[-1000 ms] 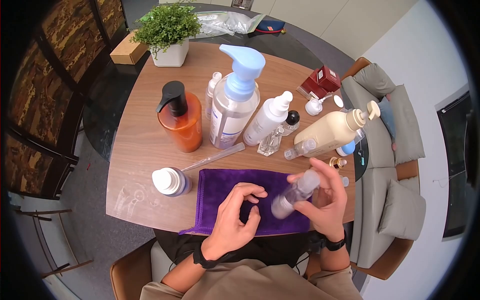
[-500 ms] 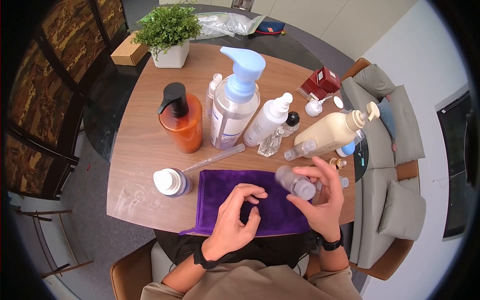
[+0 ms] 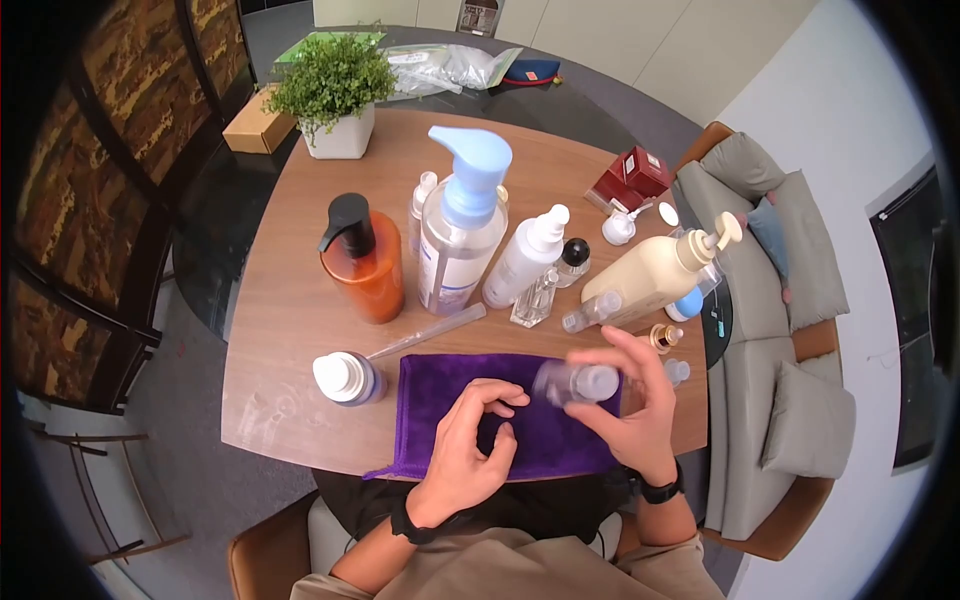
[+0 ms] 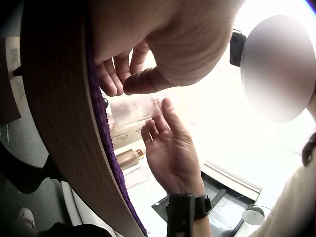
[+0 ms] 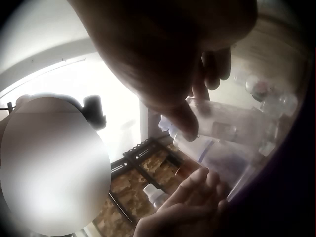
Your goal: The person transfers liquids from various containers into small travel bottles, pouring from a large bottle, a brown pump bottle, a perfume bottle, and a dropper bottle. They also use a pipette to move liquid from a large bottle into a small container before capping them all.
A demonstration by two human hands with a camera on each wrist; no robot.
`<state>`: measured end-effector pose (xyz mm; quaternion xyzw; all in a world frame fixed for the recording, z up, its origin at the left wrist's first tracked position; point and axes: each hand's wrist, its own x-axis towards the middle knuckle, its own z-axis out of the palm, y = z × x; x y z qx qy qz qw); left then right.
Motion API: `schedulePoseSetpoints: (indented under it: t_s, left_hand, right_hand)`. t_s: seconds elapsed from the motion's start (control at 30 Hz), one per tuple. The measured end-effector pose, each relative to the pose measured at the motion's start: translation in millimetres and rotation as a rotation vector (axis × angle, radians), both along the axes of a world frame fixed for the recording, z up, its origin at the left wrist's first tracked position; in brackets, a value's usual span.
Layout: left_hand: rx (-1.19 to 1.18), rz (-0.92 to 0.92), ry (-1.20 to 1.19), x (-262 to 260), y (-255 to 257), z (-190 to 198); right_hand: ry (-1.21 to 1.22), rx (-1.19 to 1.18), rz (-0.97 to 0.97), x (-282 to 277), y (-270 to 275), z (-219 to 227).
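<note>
Between the thumb and fingers of my right hand (image 3: 645, 415) is a small clear bottle (image 3: 560, 384), pinched near its cap. It is held above the right part of a purple cloth (image 3: 432, 385), blurred and tipped sideways with its cap to the right. In the right wrist view the see-through bottle (image 5: 222, 121) overlaps other bottles behind it. My left hand (image 3: 468, 440) is over the cloth, fingers loosely bent and holding nothing. Another small clear bottle (image 3: 592, 312) leans by the cream pump bottle (image 3: 640, 275), just beyond my right hand.
An amber pump bottle (image 3: 365, 275), a blue-topped pump bottle (image 3: 462, 245) and a white bottle (image 3: 525, 258) stand behind the cloth. At left is a short white-capped bottle (image 3: 348, 380), beside a clear tube (image 3: 430, 331). Red boxes (image 3: 632, 178) and a potted plant (image 3: 338, 130) are farther back.
The small bottle has swung in my right hand, from slanting with its cap up to lying nearly level. My left hand keeps its pose. The head view has tilted slightly.
</note>
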<state>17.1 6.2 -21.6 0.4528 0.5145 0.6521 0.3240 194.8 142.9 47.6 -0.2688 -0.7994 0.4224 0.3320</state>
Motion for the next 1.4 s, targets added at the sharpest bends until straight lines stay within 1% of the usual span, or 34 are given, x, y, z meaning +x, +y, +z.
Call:
schedulePoseSetpoints:
  t_s: [0.03,0.07,0.13,0.17,0.2,0.27,0.3,0.33,0.4,0.43,0.47,0.53,0.57,0.6,0.67,0.73,0.8,0.83,0.9,0.97,1.0,1.07,1.2,1.27,1.33,1.4]
  left_hand:
    - [-0.005,-0.002,-0.009,-0.1,0.2,0.1]
    - [0.001,-0.003,0.004,0.0,0.1,-0.2]
    - [-0.011,-0.01,-0.027,0.2,0.0,-2.1]
    - [-0.023,-0.011,-0.091,0.4,-0.8,-2.7]
    - [-0.019,-0.01,-0.081,-0.4,-1.2,-1.6]
    - [-0.051,-0.008,-0.328,-3.4,0.0,2.6]
    - [-0.082,-0.038,-0.334,-8.6,-0.8,9.9]
    - [-0.08,-0.037,-0.323,-13.8,-1.7,13.7]
    - [-0.092,-0.099,-0.305,-22.7,-0.8,21.7]
    - [-0.069,-0.085,-0.327,-25.5,2.6,29.2]
    - [-0.065,-0.088,-0.312,-30.0,4.3,27.9]
    - [-0.083,-0.074,-0.389,-41.7,10.3,19.8]
    - [-0.093,-0.023,-0.377,-42.7,17.8,23.6]
    - [-0.086,-0.025,-0.362,-46.2,18.9,21.4]
    - [-0.183,-0.091,-0.481,-52.0,15.8,15.4]
    - [-0.192,-0.11,-0.472,-52.7,13.6,19.4]
    - [-0.227,-0.194,-0.563,-56.7,10.6,8.8]
    - [-0.204,-0.193,-0.596,-56.3,10.6,5.0]
    - [-0.21,-0.196,-0.573,-55.8,9.9,6.7]
    - [-0.21,-0.194,-0.547,-55.1,10.1,8.0]
    - [-0.218,-0.199,-0.508,-53.8,9.9,8.3]
    - [-0.225,-0.203,-0.46,-53.8,8.8,8.7]
    - [-0.218,-0.208,-0.472,-54.8,8.4,0.6]
    - [-0.217,-0.22,-0.474,-54.5,8.3,0.4]
    - [-0.215,-0.206,-0.48,-54.1,8.9,3.0]
    - [-0.21,-0.21,-0.48,-52.9,9.1,2.2]
  right_hand:
    - [0.095,-0.22,0.037,0.2,0.1,-0.7]
    - [0.108,-0.214,0.038,-1.2,0.9,1.6]
    - [-0.141,0.246,-0.021,-4.0,2.4,7.1]
    - [-0.046,0.063,0.04,-3.1,4.4,4.8]
    - [-0.036,0.067,0.041,-4.3,3.5,5.6]
    - [-0.164,0.325,-0.009,-9.1,3.0,9.2]
    - [-0.088,0.167,0.033,-9.0,4.2,8.9]
    - [-0.078,0.169,0.033,-12.2,4.0,10.7]
    - [-0.099,0.275,0.015,-23.0,4.7,16.1]
    - [-0.06,0.24,0.031,-27.5,4.4,17.4]
    - [-0.046,0.245,0.027,-32.4,5.7,15.9]
    - [-0.032,0.235,0.06,-42.5,10.7,11.5]
    - [-0.029,0.24,0.074,-46.8,10.8,16.9]
    - [-0.014,0.248,0.07,-48.3,11.1,18.5]
    - [0.025,0.171,0.068,-51.4,10.8,19.4]
    - [0.019,0.164,0.098,-57.1,14.2,20.7]
    - [0.003,0.152,0.125,-60.8,16.3,17.9]
    - [-0.002,0.149,0.133,-63.0,16.3,14.0]
    - [-0.003,0.146,0.143,-65.7,15.9,9.9]
    - [0.044,0.05,0.117,-68.8,17.1,9.0]
    - [0.05,0.053,0.119,-70.0,18.9,8.0]
    - [0.036,0.152,0.124,-71.8,23.8,4.6]
    - [0.049,0.097,0.109,-74.8,25.3,-7.2]
    - [-0.035,0.067,0.102,-75.9,25.4,-12.8]
    - [-0.014,0.093,0.089,-77.4,25.4,-16.0]
    - [-0.079,0.191,0.097,-76.2,24.8,-14.4]
